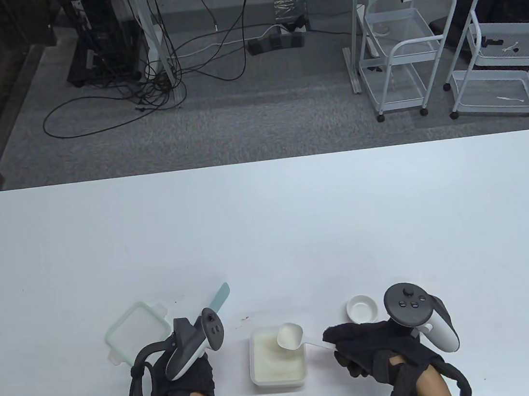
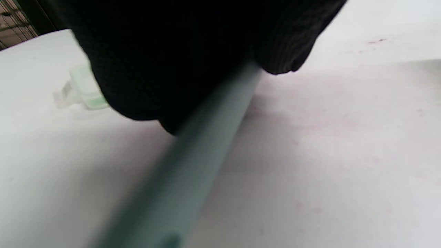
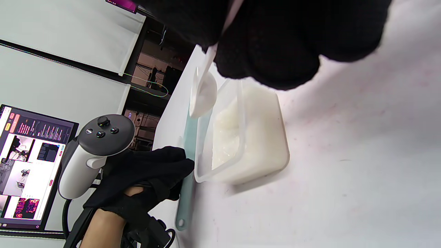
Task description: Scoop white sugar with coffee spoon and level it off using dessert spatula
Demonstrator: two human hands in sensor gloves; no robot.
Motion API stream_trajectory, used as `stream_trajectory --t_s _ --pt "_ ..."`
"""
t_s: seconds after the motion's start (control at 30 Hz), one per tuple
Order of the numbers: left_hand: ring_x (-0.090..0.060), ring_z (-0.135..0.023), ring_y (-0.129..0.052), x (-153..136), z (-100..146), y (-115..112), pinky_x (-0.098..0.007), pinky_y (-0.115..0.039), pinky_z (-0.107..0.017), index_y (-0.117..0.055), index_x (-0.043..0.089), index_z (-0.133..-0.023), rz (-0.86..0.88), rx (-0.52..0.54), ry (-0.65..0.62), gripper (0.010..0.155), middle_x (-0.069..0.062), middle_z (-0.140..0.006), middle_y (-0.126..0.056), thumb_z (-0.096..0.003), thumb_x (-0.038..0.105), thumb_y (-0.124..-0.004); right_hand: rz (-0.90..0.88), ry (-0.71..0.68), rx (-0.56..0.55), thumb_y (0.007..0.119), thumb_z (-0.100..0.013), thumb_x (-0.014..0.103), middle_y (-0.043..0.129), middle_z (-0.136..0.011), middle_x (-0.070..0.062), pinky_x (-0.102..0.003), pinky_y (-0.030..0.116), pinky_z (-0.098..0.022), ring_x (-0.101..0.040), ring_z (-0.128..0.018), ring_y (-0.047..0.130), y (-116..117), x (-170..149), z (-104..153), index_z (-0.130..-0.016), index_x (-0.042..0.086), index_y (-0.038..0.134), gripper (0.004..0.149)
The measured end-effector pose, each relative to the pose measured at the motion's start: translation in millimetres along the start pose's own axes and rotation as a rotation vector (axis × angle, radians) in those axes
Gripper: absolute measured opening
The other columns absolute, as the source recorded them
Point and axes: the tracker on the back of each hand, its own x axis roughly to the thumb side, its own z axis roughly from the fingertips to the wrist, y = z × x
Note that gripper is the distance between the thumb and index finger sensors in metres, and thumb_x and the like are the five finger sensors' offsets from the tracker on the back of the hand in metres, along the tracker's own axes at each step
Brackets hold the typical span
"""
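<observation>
- My right hand (image 1: pixel 372 347) pinched the handle of the coffee spoon (image 1: pixel 290 336), fingers (image 3: pixel 265 51) pressed together around its thin white stem, with the bowl held over the sugar container (image 1: pixel 278 360).
- The spoon's bowl looked filled with white sugar (image 3: pixel 241 137), so I judged the scoop itself done and the levelling not yet begun.
- My left hand (image 1: pixel 184 383) gripped the dessert spatula (image 1: pixel 220 297), fingers (image 2: pixel 165 69) wrapped on its pale green handle. The blade pointed up and away from me, just left of the container and well short of the spoon.
- The next move, as I read it, called for swinging that blade right, over the near wall of the container, and laying its flat edge across the spoon's rim so the excess fell back into the tub.
- That would need the spoon kept level and above the sugar, since a tilt could spill grains onto the table (image 1: pixel 267 217).
- Edges to mind: the thin clear wall of the container stood between the spatula and the spoon, and the blade would have to clear it rather than knock it.
- The container's lid (image 1: pixel 137 331) lay just beside my left hand on its far left side, and a small white dish (image 1: pixel 361 308) sat close behind my right hand. Both hemmed in the sideways room.
- The far half of the table showed broad open white surface, and the gap between my hands held only the container.
</observation>
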Motion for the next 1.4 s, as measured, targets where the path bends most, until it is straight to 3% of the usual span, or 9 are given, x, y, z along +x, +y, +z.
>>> stream_trajectory --t_s 0.2,0.37,0.53,0.63,1.03,1.4 --pt "-0.027 -0.070 -0.108 -4.1 5.7 7.7 -0.038 -0.098 -0.050 -0.074 0.012 -0.107 0.041 0.045 -0.025 0.062 -0.013 -0.093 -0.095 -0.0560 0.046 -0.079 -0.004 0.002 0.002 0.070 -0.058 0.012 0.089 -0.073 -0.024 -0.050 0.084 -0.040 -0.031 -0.049 0.094 -0.3 -0.1 0.2 -0.099 -0.004 0.072 0.044" --pt "-0.034 -0.081 -0.100 -7.4 15.7 19.3 -0.048 -0.091 -0.058 -0.065 0.012 -0.111 0.093 0.151 -0.076 0.069 -0.017 -0.102 -0.086 -0.0560 0.052 -0.075 -0.010 -0.007 -0.010 0.070 -0.058 0.012 0.089 -0.073 -0.024 -0.050 0.084 -0.040 -0.031 -0.049 0.094 -1.8 0.2 1.1 -0.099 -0.004 0.072 0.044" --pt "-0.052 -0.101 -0.070 -4.0 21.8 25.8 -0.070 -0.065 -0.069 -0.045 0.011 -0.119 0.166 0.217 -0.302 0.082 -0.027 -0.118 -0.058 -0.0557 0.058 -0.068 -0.024 -0.024 -0.080 0.070 -0.058 0.012 0.089 -0.074 -0.024 -0.050 0.084 -0.041 -0.031 -0.049 0.094 -10.2 -0.7 5.7 -0.099 -0.003 0.072 0.044" --pt "-0.057 -0.105 -0.059 0.3 23.7 25.7 -0.076 -0.055 -0.070 -0.039 0.012 -0.120 0.141 0.250 -0.386 0.085 -0.029 -0.122 -0.046 -0.0552 0.060 -0.066 -0.050 -0.035 -0.139 0.070 -0.058 0.012 0.088 -0.074 -0.024 -0.050 0.083 -0.041 -0.032 -0.050 0.093 -20.0 -2.3 13.3 -0.100 -0.003 0.071 0.045" --pt "-0.060 -0.106 -0.050 6.7 22.1 19.4 -0.078 -0.049 -0.070 -0.034 0.011 -0.121 0.109 0.173 -0.428 0.088 -0.032 -0.123 -0.037 -0.0551 0.061 -0.065 -0.038 0.069 -0.421 0.071 -0.057 0.010 0.087 -0.075 -0.026 -0.052 0.082 -0.041 -0.034 -0.051 0.092 -65.9 -17.2 59.5 -0.100 -0.005 0.070 0.045" --pt "-0.061 -0.106 -0.048 8.7 21.8 17.8 -0.078 -0.048 -0.070 -0.036 0.012 -0.121 0.095 0.138 -0.433 0.087 -0.031 -0.124 -0.036 -0.0553 0.061 -0.064 0.164 0.321 -0.458 0.072 -0.057 0.010 0.086 -0.077 -0.027 -0.053 0.081 -0.043 -0.036 -0.053 0.092 -66.5 -25.2 60.1 -0.100 -0.002 0.071 0.045"
